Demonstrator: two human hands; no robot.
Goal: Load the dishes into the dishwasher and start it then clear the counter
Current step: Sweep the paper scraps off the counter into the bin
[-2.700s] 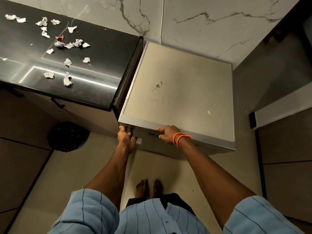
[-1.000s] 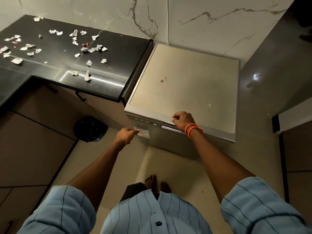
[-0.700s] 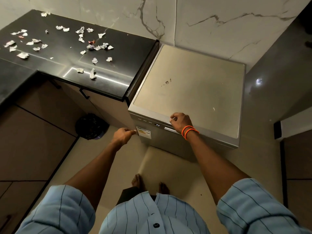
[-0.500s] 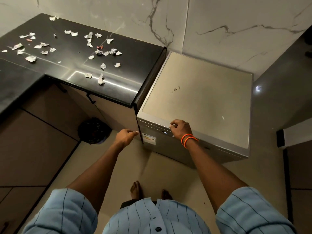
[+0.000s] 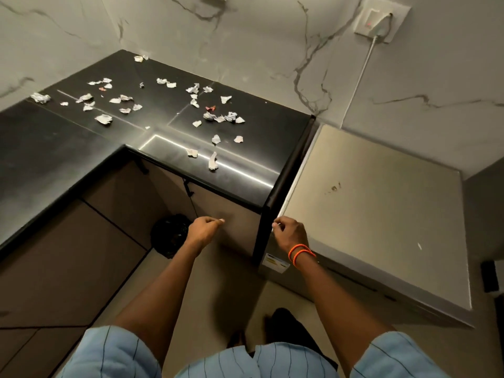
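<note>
Dishwasher (image 5: pixel 376 214) shut; paper scraps (image 5: pixel 212 115) litter counter (image 5: pixel 54 148).

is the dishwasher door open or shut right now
Shut. The dishwasher shows its front flush under the top edge, no racks or inside visible. The right hand rests at its front corner.

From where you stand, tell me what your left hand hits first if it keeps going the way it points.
Probably the beige cabinet front under the black counter. The left hand, loosely curled and holding nothing, points forward at that panel; depth is hard to judge. The paper scraps lie higher, on the counter.
</note>
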